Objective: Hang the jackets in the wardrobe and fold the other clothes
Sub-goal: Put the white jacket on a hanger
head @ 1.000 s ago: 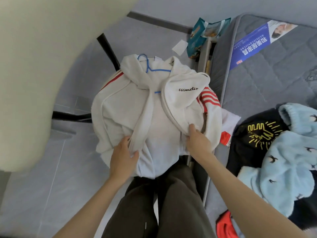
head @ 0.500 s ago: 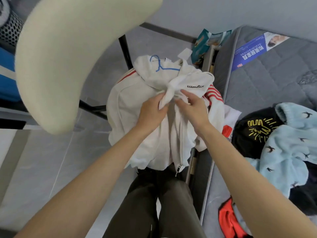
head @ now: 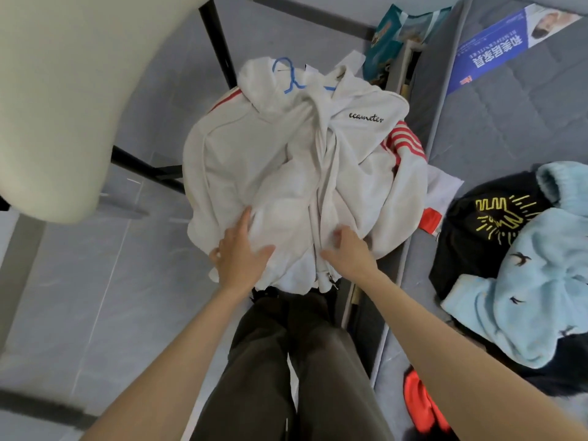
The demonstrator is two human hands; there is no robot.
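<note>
Just past the wrists, the white jacket (head: 270, 160) sits bunched on its blue hanger (head: 288, 76). Left hand (head: 240, 249) is spread flat on the lower front, right hand (head: 348, 249) is gripping the zipper edge alongside. Clothes pile (head: 534, 281) lies on the bed (head: 509, 128), off to the right.

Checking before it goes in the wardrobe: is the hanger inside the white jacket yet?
Inside: the blue hanger pokes its hook out at the collar of the white jacket.
</note>
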